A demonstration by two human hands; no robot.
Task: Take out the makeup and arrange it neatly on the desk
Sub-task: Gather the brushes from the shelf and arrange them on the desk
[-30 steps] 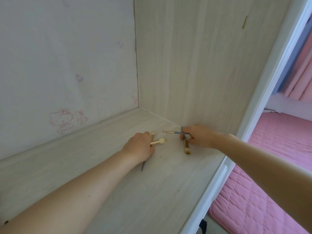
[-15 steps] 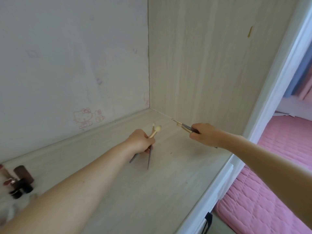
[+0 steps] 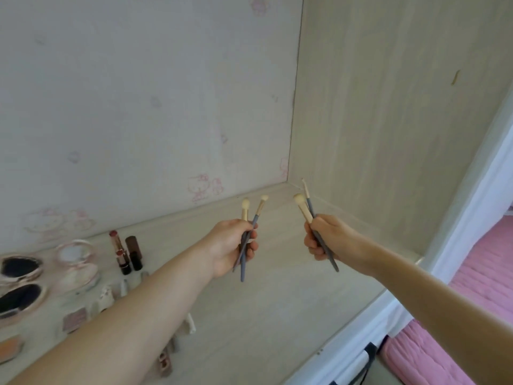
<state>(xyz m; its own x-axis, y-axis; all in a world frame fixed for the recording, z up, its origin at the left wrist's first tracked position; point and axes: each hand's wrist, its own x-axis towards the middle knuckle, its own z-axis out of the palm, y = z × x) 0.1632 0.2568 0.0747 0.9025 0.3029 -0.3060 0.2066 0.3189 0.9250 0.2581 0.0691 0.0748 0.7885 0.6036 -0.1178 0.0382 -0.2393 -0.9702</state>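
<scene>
- With two brushes in each fist, you're mid-carry: the brushes are up off the tabletop [image 3: 277,315] and not yet laid down, so by my read this is the placing step for the brushes.
- Your left hand [image 3: 231,245] has its fingers [image 3: 249,250] curled tight round the left brushes [image 3: 251,226], gripping the grey handles near the middle; the pale heads point up and away from you, the handle ends hang below the fist, and the two cross slightly.
- Your right hand [image 3: 324,237] does the same: its fingers are wrapped closed round the right brushes [image 3: 305,209], one with a rounder fluffy head, one thin and pointed, both tilted up toward the corner.
- The two hands are apart, neither touching the other, and both sit above the tabletop's bare right half.
- Over on the left the rest is already out: lipsticks [image 3: 122,251] standing upright by the wall, compacts [image 3: 76,262] lying open beside them, small palettes nearer you; some of that row is blurred, so I can't tell every piece.
- Next move, as I judge it: bring the brushes down on free tabletop near that row, lay them side by side with heads one way, and loosen the fingers one hand at a time.
- Watch the risk: round handles may roll, and crossed ones may land tangled.
</scene>
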